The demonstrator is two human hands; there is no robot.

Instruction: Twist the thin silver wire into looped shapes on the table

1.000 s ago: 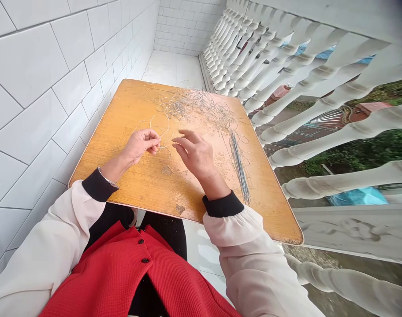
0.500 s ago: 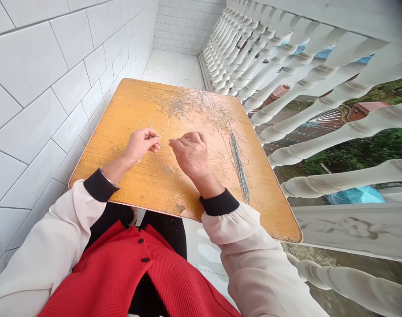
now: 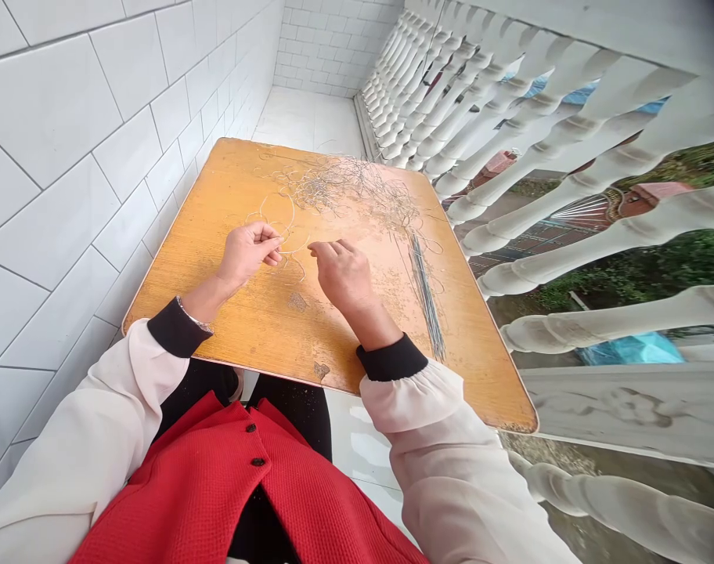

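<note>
My left hand (image 3: 247, 254) is closed in a pinch on a thin, pale, curled wire (image 3: 294, 210) above the table. Its loops stand up beyond the fingers, and one curved strand reaches toward my right hand (image 3: 346, 276). That hand is closed too, thumb and forefinger pressed together beside the strand's end. Whether the strand is between those fingertips I cannot tell. Farther back on the table lies a loose tangle of thin wires (image 3: 357, 184). A bundle of straight grey wires (image 3: 426, 294) rests to the right of my right hand.
The worn wooden table (image 3: 181, 290) has chipped patches and a rounded front-right corner. A white tiled wall (image 3: 57, 188) runs along the left. On the right stands a white baluster railing (image 3: 568, 251), with greenery and a blue cover beyond it.
My right hand has moved a little to the right, widening the gap between the hands, and the curved strand now shows between them. My left hand has shifted only slightly.
</note>
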